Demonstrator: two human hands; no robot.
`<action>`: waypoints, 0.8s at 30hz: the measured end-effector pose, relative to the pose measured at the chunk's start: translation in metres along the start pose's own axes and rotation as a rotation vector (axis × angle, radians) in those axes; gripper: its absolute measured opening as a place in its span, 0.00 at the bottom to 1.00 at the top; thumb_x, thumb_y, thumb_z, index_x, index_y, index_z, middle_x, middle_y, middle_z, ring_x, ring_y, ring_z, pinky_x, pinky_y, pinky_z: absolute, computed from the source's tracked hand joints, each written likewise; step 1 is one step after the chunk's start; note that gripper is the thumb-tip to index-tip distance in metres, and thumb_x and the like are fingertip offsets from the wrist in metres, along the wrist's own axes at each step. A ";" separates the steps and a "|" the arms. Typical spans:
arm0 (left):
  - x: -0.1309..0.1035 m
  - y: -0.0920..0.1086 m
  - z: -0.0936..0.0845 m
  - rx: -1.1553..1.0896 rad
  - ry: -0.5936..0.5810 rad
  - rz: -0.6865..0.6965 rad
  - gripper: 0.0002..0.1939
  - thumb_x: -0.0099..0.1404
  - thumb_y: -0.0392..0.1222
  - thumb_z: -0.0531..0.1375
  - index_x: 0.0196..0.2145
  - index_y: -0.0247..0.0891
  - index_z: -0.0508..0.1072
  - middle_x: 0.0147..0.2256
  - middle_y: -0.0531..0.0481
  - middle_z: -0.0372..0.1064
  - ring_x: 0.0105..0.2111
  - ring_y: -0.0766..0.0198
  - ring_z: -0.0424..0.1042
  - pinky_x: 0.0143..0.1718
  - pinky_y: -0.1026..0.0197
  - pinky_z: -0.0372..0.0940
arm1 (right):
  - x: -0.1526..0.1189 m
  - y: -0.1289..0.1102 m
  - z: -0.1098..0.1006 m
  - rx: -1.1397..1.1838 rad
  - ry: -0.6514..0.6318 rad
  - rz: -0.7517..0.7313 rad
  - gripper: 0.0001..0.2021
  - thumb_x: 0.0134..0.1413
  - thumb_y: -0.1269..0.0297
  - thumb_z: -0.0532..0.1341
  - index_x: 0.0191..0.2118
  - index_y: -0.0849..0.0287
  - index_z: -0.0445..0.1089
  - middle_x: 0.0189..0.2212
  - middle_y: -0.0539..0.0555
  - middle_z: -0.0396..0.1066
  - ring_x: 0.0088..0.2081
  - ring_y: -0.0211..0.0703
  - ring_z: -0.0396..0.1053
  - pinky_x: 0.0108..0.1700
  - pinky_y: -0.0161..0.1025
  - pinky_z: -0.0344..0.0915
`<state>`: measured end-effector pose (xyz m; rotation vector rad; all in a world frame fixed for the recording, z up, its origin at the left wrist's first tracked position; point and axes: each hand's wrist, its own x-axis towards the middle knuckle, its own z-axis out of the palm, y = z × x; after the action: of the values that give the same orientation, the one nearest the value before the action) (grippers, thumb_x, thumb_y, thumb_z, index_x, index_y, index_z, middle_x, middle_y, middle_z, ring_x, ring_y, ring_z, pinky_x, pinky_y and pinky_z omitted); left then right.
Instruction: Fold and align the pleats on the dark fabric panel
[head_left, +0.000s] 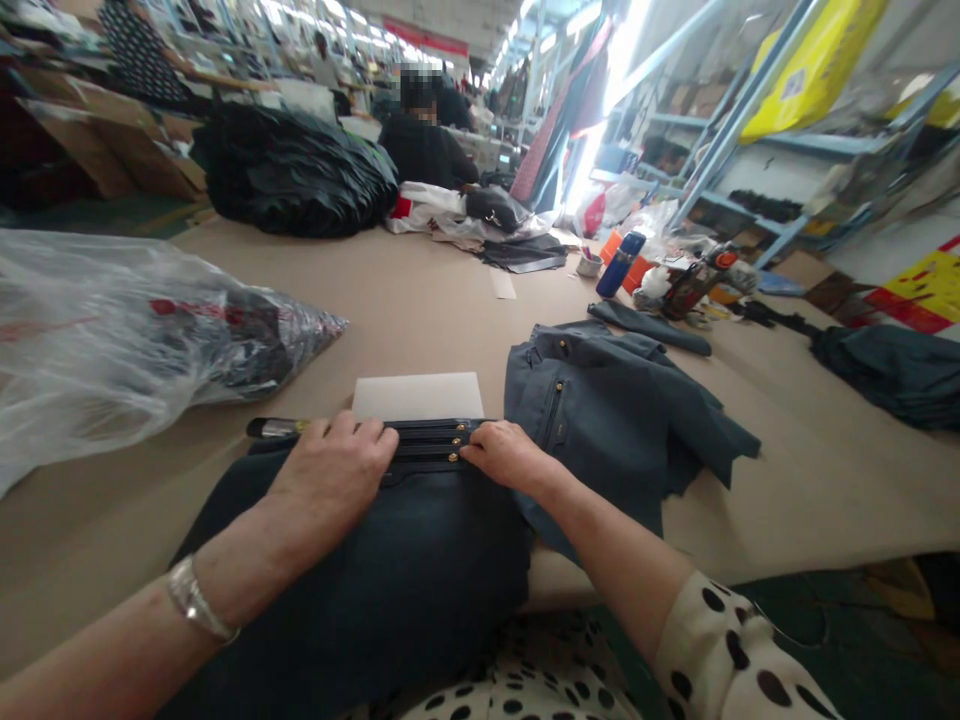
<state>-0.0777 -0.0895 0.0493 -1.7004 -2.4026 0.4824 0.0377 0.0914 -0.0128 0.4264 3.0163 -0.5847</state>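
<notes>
A dark blue-grey fabric panel (390,560) drapes over the near table edge toward my lap. Along its top run several stacked zipper strips (424,440) with gold pulls at their right ends. My left hand (341,465), a silver bracelet at its wrist, has its fingers curled over the strips' left part. Beside the gold pulls, my right hand (499,450) pinches the right end of the strips. A white card (416,395) lies just behind them. Left of my left hand a dark-handled tool (277,428) shows in part.
To the right lies a pile of cut fabric pieces (600,400) with a zipper pocket. A plastic-wrapped bundle (172,320) covers the left. Farther back are a blue bottle (621,265), a small cup (589,264) and a dark fabric stack (292,170); a person (424,140) sits beyond.
</notes>
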 end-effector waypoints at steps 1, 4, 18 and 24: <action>-0.002 0.010 0.001 -0.044 0.007 0.046 0.19 0.64 0.30 0.46 0.46 0.38 0.72 0.42 0.39 0.70 0.42 0.47 0.69 0.39 0.48 0.63 | 0.000 0.000 0.000 -0.003 0.001 -0.003 0.16 0.61 0.58 0.52 0.31 0.60 0.73 0.34 0.57 0.74 0.37 0.46 0.71 0.37 0.38 0.62; -0.007 0.031 0.012 -0.143 -0.065 0.118 0.26 0.62 0.26 0.45 0.52 0.42 0.70 0.50 0.40 0.67 0.43 0.49 0.69 0.38 0.50 0.66 | -0.004 0.011 -0.003 0.031 0.042 -0.044 0.13 0.61 0.56 0.54 0.36 0.58 0.72 0.37 0.54 0.72 0.38 0.42 0.69 0.39 0.35 0.61; -0.008 0.031 0.028 -0.150 -0.024 0.117 0.29 0.61 0.24 0.44 0.53 0.43 0.70 0.53 0.38 0.65 0.44 0.48 0.69 0.40 0.50 0.68 | -0.033 0.116 -0.037 -0.391 -0.057 -0.180 0.10 0.60 0.69 0.57 0.44 0.52 0.71 0.45 0.56 0.62 0.48 0.48 0.57 0.46 0.40 0.59; -0.008 0.028 0.029 -0.191 -0.044 0.118 0.25 0.63 0.28 0.46 0.52 0.42 0.71 0.53 0.37 0.64 0.45 0.48 0.68 0.40 0.50 0.68 | -0.026 0.112 -0.040 -0.458 -0.116 -0.208 0.05 0.59 0.66 0.58 0.38 0.54 0.72 0.41 0.56 0.64 0.46 0.50 0.58 0.46 0.45 0.58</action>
<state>-0.0595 -0.0936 0.0132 -1.9382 -2.4582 0.3177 0.0937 0.1994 -0.0137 0.0518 2.9661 0.0832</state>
